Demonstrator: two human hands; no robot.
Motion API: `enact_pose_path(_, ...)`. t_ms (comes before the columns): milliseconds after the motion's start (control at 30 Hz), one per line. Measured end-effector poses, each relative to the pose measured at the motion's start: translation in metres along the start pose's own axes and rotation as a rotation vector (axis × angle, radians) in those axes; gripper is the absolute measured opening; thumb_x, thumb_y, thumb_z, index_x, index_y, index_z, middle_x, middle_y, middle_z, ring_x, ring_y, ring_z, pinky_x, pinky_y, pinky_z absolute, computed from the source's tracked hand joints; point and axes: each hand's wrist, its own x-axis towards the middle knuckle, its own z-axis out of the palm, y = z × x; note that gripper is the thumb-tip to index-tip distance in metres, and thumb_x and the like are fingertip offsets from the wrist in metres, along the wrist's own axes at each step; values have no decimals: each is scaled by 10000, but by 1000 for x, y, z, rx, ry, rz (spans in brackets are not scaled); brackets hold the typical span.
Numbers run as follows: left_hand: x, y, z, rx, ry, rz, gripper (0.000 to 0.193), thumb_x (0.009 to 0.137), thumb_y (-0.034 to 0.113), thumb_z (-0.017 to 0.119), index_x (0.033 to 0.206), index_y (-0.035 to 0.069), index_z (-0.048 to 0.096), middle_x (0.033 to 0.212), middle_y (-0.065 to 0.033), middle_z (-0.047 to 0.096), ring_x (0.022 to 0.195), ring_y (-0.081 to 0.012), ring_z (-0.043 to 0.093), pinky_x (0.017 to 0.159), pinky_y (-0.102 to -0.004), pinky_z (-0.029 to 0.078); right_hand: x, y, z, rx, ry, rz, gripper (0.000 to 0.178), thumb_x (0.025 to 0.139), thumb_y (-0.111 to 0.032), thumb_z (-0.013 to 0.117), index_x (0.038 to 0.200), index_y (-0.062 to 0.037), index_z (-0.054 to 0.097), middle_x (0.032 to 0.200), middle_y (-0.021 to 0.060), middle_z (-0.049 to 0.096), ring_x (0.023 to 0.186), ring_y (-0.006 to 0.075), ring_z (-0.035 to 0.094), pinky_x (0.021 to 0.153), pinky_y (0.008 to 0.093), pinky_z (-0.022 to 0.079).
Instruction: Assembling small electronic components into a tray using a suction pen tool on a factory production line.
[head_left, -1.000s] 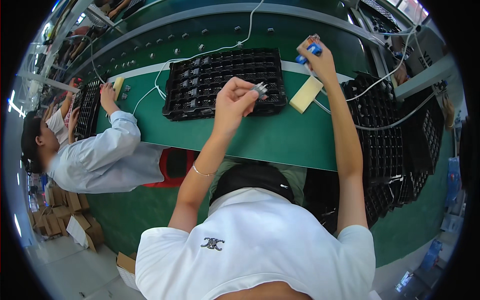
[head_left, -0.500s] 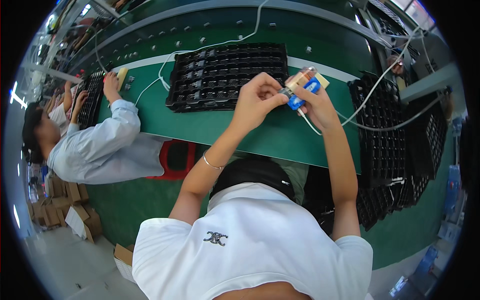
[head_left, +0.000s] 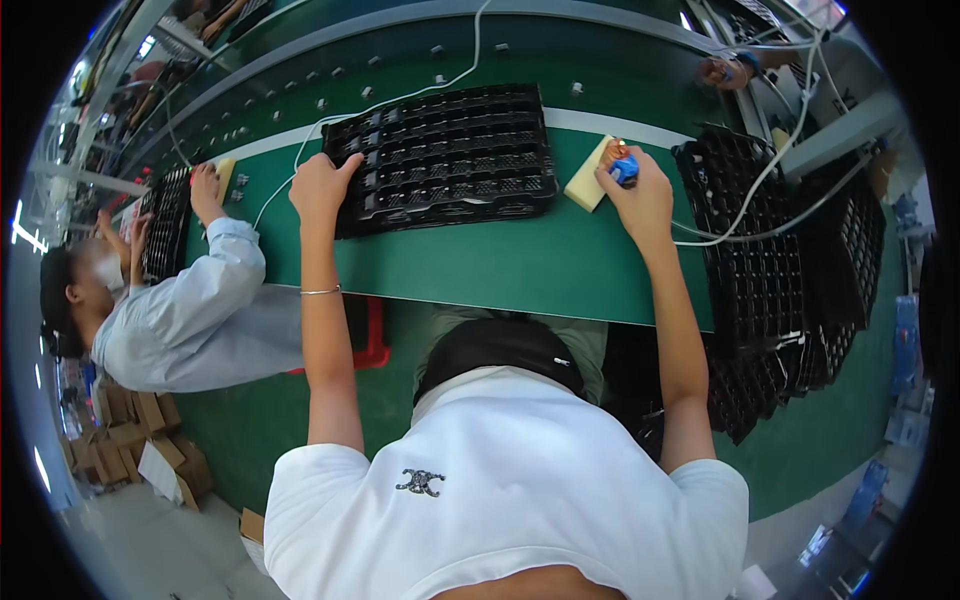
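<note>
My left hand (head_left: 322,190) is at the left end of a black plastic tray (head_left: 450,205) with rows of slots. Its thumb stretches over the tray's edge; the other fingertips are hidden, so I cannot tell whether they grip anything. Small grey parts (head_left: 371,140) sit in the tray's left slots. In my right hand (head_left: 645,200) is a small blue device (head_left: 625,170) with a copper-orange end, held between thumb and fingers. Right beside it, partly behind, a pale yellow block (head_left: 588,187) lies slanted on the green table (head_left: 470,255).
Black trays (head_left: 750,250) are stacked at the right, with pale cables (head_left: 770,150) crossing them. A thin white cable (head_left: 275,192) runs behind the tray. Small parts (head_left: 337,73) are scattered on the far green surface. A co-worker (head_left: 185,310) sits close on the left.
My hands were together at the blue device and have come apart. The left has moved across to the tray's left end. The right keeps the device, now turned, by the yellow block.
</note>
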Motion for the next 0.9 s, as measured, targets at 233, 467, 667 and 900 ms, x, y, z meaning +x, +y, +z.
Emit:
enact_pose_path(233, 2, 13, 7, -54, 111, 83, 455, 769, 493, 688, 778, 38, 686, 768, -147, 694, 757, -342, 675, 659, -434, 532, -2, 2, 1, -28, 34, 34, 462, 757, -328, 767, 1059, -2, 639, 873, 138, 645, 749, 302, 645, 685, 370, 508)
enact_pose_path(467, -17, 33, 5, -1152, -40, 146, 175, 835, 88, 703, 920, 37, 559, 702, -30, 604, 587, -82, 561, 496, -213, 385, -1, 6, 7, -21, 58, 20, 447, 753, -313, 773, 1044, -1, 640, 833, 125, 625, 702, 285, 636, 644, 354, 504)
enact_pose_path(667, -51, 66, 1, -1606, -280, 103, 189, 866, 11, 633, 1021, 50, 533, 769, -21, 589, 561, -41, 455, 472, -167, 295, 9, 15, 18, 21, 102, -45, 451, 746, -307, 776, 1046, 1, 639, 836, 130, 634, 701, 295, 631, 644, 367, 503)
enact_pose_path(900, -82, 90, -6, -1825, -562, 36, 279, 1001, 186, 496, 1200, 23, 601, 767, -28, 577, 583, -69, 464, 493, -195, 320, 106, 46, 41, 25, 65, 15, 414, 749, -367, 745, 985, -40, 650, 777, 160, 666, 717, 348, 646, 655, 400, 504)
